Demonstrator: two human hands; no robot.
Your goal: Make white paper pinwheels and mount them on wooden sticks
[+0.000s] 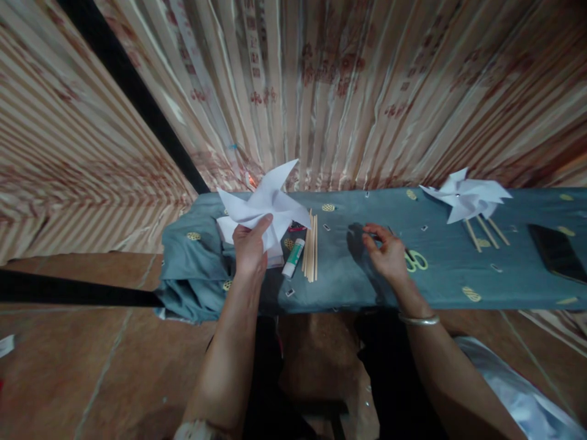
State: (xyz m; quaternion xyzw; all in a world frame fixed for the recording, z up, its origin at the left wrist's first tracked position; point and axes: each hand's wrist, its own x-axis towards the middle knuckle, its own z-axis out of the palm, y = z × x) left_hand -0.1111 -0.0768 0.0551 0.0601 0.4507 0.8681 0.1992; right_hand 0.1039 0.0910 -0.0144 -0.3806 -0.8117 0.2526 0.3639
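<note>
My left hand (251,247) is closed on a white paper pinwheel (270,205), with the thumb pressed on top near its middle. The pinwheel's pointed blades spread above a stack of white paper (276,256), partly hidden beneath it. Just right of that lie a glue stick (293,258) with a green and white label and a bundle of thin wooden sticks (311,247). Over the cloth, my right hand (387,250) hovers with loosely bent fingers apart and nothing visible in them. Scissors with pale green handles (416,261) lie beside it, their blades mostly hidden.
Toward the right of the cloth-covered table (339,287) are white paper pinwheels (468,194) on wooden sticks, overlapping one another. A black phone (557,250) lies at the far right. Pleated curtain (321,91) hangs behind the table, and a dark pole (132,91) stands at the left.
</note>
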